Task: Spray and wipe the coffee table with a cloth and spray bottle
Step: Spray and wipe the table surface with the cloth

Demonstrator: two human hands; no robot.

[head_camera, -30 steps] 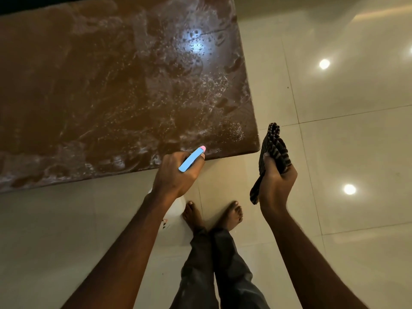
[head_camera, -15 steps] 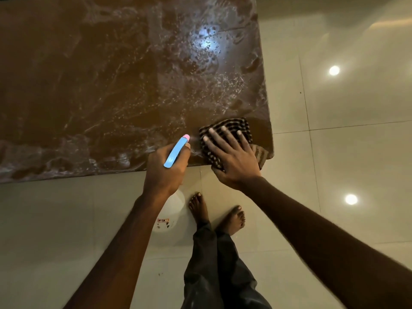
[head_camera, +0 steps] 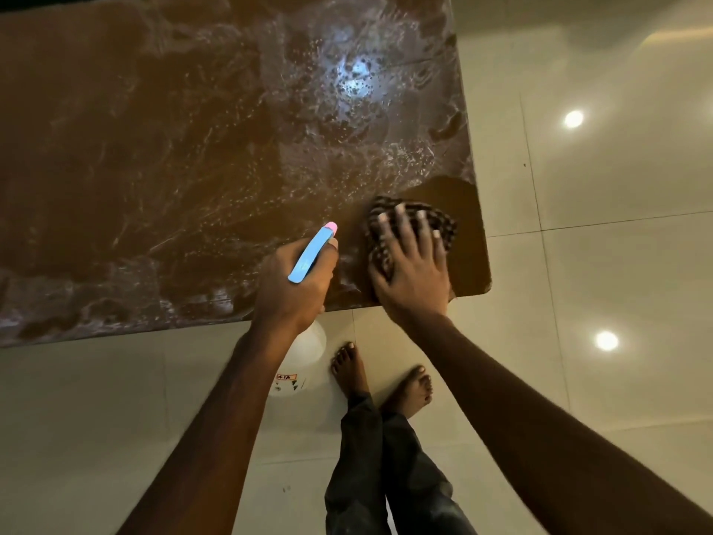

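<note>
A view looking down from head height at a brown, glossy coffee table [head_camera: 162, 156] that fills the upper left and centre of the frame, its surface streaked with white foam and droplets. Near the table's lower right corner, the right hand [head_camera: 413, 272] lies flat with fingers spread and straight, pressing a dark striped cloth [head_camera: 443, 222] onto the tabletop — the patch around the cloth looks smoother and free of foam. Just to its left, the left hand [head_camera: 291, 287] is wrapped around the neck of a spray bottle [head_camera: 313, 252], whose blue head with a pink tip points toward the upper right; the white bottle body hangs below the table edge. Pale floor tiles [head_camera: 598, 245] and two bare feet [head_camera: 380, 376] fill the lower frame.
</note>
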